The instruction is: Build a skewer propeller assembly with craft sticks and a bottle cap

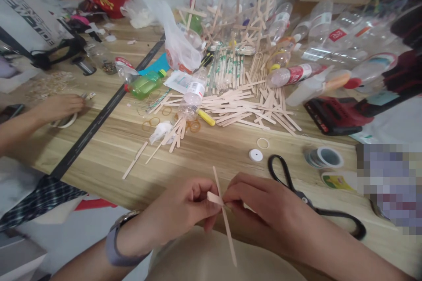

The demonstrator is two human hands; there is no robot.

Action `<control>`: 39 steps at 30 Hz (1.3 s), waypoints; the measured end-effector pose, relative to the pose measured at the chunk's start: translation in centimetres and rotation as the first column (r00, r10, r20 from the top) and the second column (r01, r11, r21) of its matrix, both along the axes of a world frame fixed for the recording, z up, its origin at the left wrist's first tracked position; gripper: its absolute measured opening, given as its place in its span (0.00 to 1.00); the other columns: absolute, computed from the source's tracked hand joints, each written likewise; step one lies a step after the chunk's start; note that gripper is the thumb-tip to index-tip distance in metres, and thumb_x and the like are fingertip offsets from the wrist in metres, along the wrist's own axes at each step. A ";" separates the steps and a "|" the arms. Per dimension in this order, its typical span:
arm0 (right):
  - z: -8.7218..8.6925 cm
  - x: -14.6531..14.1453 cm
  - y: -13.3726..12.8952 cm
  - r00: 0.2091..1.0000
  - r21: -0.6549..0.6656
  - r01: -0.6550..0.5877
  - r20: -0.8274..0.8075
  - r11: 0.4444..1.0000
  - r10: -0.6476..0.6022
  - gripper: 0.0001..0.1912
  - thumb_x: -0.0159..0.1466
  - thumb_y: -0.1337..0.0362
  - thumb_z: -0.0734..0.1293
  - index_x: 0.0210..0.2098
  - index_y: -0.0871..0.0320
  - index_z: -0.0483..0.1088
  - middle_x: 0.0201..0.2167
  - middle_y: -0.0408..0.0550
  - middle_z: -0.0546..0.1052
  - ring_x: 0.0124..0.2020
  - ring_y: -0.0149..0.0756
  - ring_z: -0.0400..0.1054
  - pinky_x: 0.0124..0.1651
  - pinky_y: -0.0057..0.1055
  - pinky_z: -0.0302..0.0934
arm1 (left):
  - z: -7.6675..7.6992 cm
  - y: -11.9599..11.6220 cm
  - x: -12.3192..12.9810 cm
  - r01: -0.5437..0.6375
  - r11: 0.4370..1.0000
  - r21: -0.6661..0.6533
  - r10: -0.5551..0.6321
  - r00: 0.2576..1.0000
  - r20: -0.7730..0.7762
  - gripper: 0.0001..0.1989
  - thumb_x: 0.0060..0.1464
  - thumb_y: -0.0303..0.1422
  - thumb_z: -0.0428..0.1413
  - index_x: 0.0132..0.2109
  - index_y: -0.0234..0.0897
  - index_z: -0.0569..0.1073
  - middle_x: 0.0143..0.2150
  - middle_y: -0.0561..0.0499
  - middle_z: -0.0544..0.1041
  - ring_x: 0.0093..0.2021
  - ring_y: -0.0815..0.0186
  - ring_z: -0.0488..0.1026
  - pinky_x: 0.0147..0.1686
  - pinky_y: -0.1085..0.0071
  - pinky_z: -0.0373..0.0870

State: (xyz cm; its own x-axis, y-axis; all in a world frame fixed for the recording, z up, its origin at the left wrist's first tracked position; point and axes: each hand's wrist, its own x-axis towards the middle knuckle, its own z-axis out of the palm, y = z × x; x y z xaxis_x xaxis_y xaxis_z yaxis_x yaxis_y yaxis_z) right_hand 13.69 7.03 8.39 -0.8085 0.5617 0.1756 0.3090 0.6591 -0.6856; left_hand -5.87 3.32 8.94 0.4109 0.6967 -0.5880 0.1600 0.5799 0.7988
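Observation:
Two flat wooden craft sticks (229, 233) cross each other just past the table's near edge, one long and slanting, the other pointing toward me to the left. My left hand (180, 206), with a watch on its wrist, is closed around the shorter-looking stick (215, 198), thumb on top. Fingers of my right hand (263, 204) are pinched at the crossing; whether a band or thread is there is too small to tell. Beyond my right forearm lie black-handled scissors (305, 199). A white disc (256, 155) and a rubber band (263, 143) are ahead of that hand.
Loose craft sticks (237, 107) are heaped mid-table, behind a plastic bottle (194, 92) with sticks by its mouth. Several bottles (339, 35) and a red-black power tool (336, 114) are at right, near a tape roll (325, 157). Another person's hand (62, 107) works at left.

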 end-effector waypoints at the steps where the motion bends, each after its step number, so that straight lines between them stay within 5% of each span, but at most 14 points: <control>1: -0.1 0.0 -0.1 1.000 -0.001 0.005 -0.009 1.000 -0.005 0.09 0.68 0.73 0.60 0.34 0.59 0.69 0.28 0.45 0.72 0.27 0.30 0.67 0.29 0.24 0.61 | -0.1 0.0 0.0 0.000 1.000 -0.019 0.000 1.000 0.010 0.09 0.54 0.36 0.53 0.28 0.38 0.66 0.20 0.60 0.66 0.19 0.73 0.50 0.21 0.73 0.44; 8: -0.7 0.2 -0.3 0.999 0.019 0.022 0.025 1.000 -0.022 0.12 0.69 0.71 0.58 0.33 0.60 0.70 0.29 0.46 0.73 0.28 0.30 0.67 0.30 0.24 0.62 | -0.7 0.5 0.1 -0.011 0.995 -0.103 0.017 0.998 0.061 0.18 0.50 0.47 0.60 0.28 0.37 0.66 0.18 0.60 0.66 0.18 0.74 0.51 0.20 0.72 0.41; 16: -0.8 0.4 0.1 0.999 0.027 0.020 0.047 0.999 -0.021 0.12 0.70 0.71 0.57 0.34 0.59 0.69 0.30 0.47 0.73 0.28 0.30 0.67 0.31 0.25 0.63 | -1.6 0.7 0.1 -0.019 0.996 -0.091 0.029 0.994 0.106 0.17 0.51 0.46 0.60 0.29 0.37 0.67 0.18 0.59 0.67 0.19 0.74 0.51 0.21 0.71 0.42; 26: -1.4 1.4 0.6 0.993 -0.198 0.056 -0.095 0.979 -0.076 0.11 0.67 0.75 0.61 0.43 0.54 0.70 0.36 0.45 0.75 0.36 0.30 0.70 0.37 0.25 0.63 | -1.7 0.7 0.2 0.033 0.999 0.001 -0.033 0.996 0.079 0.16 0.58 0.45 0.55 0.31 0.37 0.67 0.21 0.59 0.68 0.20 0.74 0.54 0.22 0.73 0.47; 39: -1.3 1.2 -0.3 0.972 -0.305 0.180 -0.088 0.935 -0.216 0.09 0.65 0.74 0.63 0.33 0.55 0.72 0.28 0.41 0.74 0.29 0.28 0.69 0.31 0.23 0.61 | -0.8 0.7 0.8 0.082 0.996 0.032 -0.083 0.997 0.010 0.12 0.59 0.38 0.53 0.30 0.37 0.65 0.21 0.59 0.67 0.20 0.74 0.53 0.22 0.74 0.48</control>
